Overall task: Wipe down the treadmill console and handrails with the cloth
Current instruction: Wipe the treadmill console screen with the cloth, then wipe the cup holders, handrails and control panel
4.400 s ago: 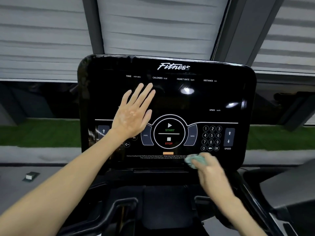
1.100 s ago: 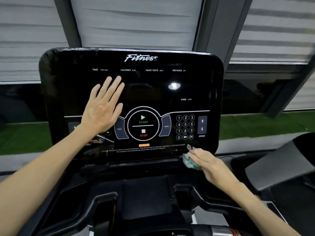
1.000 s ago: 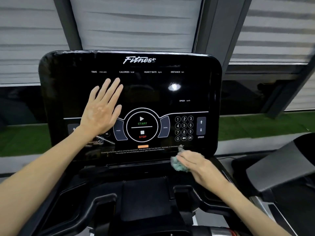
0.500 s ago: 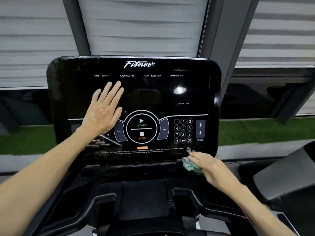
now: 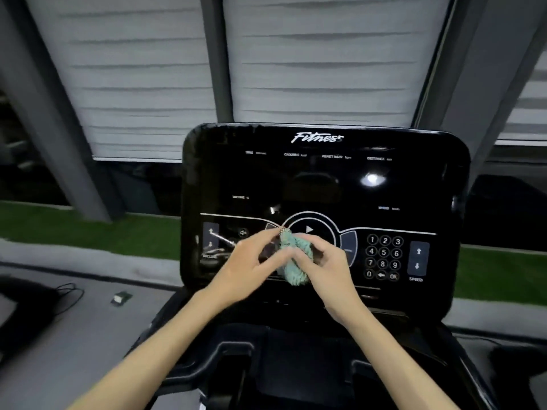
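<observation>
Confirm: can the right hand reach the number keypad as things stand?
Probably yes. The right hand sits just left of the keypad with nothing between them, though it is holding the cloth.

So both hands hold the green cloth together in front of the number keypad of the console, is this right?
Not quite. In the head view the left hand and right hand hold the cloth in front of the round start dial at the middle of the console; the number keypad is uncovered, to their right.
</observation>
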`<action>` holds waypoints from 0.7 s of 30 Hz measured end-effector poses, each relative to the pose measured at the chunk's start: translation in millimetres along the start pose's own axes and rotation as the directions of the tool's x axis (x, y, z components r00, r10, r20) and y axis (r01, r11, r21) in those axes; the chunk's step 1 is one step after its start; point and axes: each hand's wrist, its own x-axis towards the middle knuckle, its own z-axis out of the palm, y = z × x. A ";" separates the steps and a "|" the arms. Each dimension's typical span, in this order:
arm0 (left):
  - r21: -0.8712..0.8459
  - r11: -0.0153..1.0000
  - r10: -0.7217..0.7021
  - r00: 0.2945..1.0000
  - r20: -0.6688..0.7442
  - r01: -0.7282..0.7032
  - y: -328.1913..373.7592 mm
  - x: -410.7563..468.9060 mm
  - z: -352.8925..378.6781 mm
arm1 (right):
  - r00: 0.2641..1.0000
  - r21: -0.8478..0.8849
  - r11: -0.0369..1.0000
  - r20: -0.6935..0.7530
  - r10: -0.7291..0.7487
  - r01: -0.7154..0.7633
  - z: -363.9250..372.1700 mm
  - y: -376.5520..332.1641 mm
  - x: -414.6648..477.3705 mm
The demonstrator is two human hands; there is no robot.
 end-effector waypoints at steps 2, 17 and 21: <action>-0.147 0.978 -0.152 0.988 -0.015 0.148 -3.9 -13.3 -2.5 | 0.999 0.053 0.998 -0.002 0.037 -0.037 19.1 3.5 4.9; -0.305 0.901 -0.365 0.918 -0.157 0.307 -92.4 -63.0 -109.6 | 0.998 -0.105 0.992 -0.004 0.064 -0.064 160.9 29.3 27.5; -0.365 0.876 -0.384 0.913 -0.136 0.315 -112.2 -70.3 -135.2 | 0.999 -0.209 0.977 -0.002 0.035 -0.035 193.1 35.6 41.6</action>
